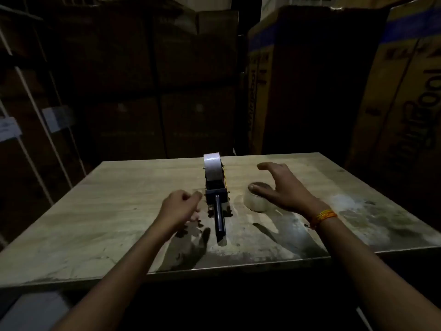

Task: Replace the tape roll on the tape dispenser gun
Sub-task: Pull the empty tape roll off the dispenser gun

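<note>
Head view: a carton (405, 96) at right shows partial lettering, unreadable. The tape dispenser gun (216, 189) stands mid-tabletop (95, 211). The left hand (180, 206) hovers loosely curled, empty; the right hand (279, 187) spreads open above a loose tape roll (254, 201).

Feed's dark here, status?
Both hands open: left hand beside dispenser gun, right hand over loose tape roll. Nothing blocking.
</note>
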